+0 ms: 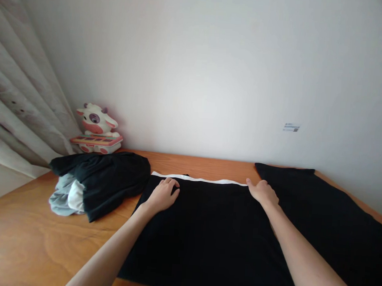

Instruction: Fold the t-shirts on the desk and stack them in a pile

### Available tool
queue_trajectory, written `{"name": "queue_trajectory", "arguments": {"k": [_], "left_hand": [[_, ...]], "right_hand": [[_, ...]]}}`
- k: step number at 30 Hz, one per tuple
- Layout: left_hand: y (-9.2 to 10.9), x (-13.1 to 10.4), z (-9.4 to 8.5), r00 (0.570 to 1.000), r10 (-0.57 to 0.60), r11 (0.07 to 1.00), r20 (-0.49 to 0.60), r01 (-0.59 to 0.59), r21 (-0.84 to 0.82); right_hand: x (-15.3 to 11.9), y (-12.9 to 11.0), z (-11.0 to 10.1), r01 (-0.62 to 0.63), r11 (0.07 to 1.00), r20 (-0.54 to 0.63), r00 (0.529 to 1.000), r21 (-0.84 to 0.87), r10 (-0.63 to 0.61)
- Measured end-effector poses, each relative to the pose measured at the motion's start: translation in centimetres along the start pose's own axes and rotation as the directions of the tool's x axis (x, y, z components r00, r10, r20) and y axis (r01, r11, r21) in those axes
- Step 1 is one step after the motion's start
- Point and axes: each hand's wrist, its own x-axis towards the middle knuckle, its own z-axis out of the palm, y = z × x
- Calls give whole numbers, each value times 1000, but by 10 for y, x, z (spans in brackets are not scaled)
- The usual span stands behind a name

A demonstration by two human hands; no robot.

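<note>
A black garment (204,239) lies spread out flat in front of me, with a white band (204,180) along its far edge. My left hand (163,194) rests on the cloth near the far left corner, palm down, fingers slightly bent and thumb apart. At the far right corner, my right hand (263,191) has its thumb on the end of the white band. The other fingers of that hand are bent at the garment's side edge, and their tips are partly hidden.
To the left is a heap of black clothing (116,181) with grey and white cloth (68,195) under it. Another black cloth (329,222) lies at the right. A cow-shaped toy piano (97,130) stands by the wall and curtain (15,83). Everything lies on a wooden surface (40,237).
</note>
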Motion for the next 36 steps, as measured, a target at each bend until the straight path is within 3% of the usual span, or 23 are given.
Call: {"name": "queue_trajectory", "arguments": {"k": [3, 6, 10, 13, 16, 19, 24, 27, 32, 36], "left_hand": [[-12, 39, 2, 994, -105, 992, -9, 105, 68], [-26, 64, 4, 986, -164, 983, 19, 162, 87], [-36, 74, -4, 990, -125, 990, 59, 120, 79], [-33, 74, -9, 997, -80, 995, -16, 81, 56], [-18, 73, -3, 989, -77, 996, -125, 81, 27], [12, 69, 20, 981, -66, 998, -181, 68, 4], [73, 59, 68, 986, -11, 1000, -167, 10, -5], [85, 52, 81, 990, 70, 998, -120, -70, 1], [56, 43, 73, 992, 110, 993, -60, -108, 36], [22, 39, 60, 998, 57, 995, -17, -55, 87]], "right_hand": [[2, -4, 6, -100, 995, 36, 994, 9, 100], [5, -1, 10, -68, 998, 64, 996, 14, 67], [8, 2, 7, 40, 998, 27, 999, 49, -41], [4, 1, 2, 119, 990, -100, 989, 75, -111], [-7, -9, 1, 181, 980, -224, 962, 79, -159], [-28, -36, 10, 257, 963, -289, 931, 81, -224], [-83, -95, 50, 505, 857, -250, 846, 96, -471], [-105, -107, 70, 589, 802, -210, 800, 98, -561], [-94, -78, 71, 596, 803, -101, 800, 13, -592], [-68, -43, 61, 512, 855, -16, 857, -78, -515]]}}
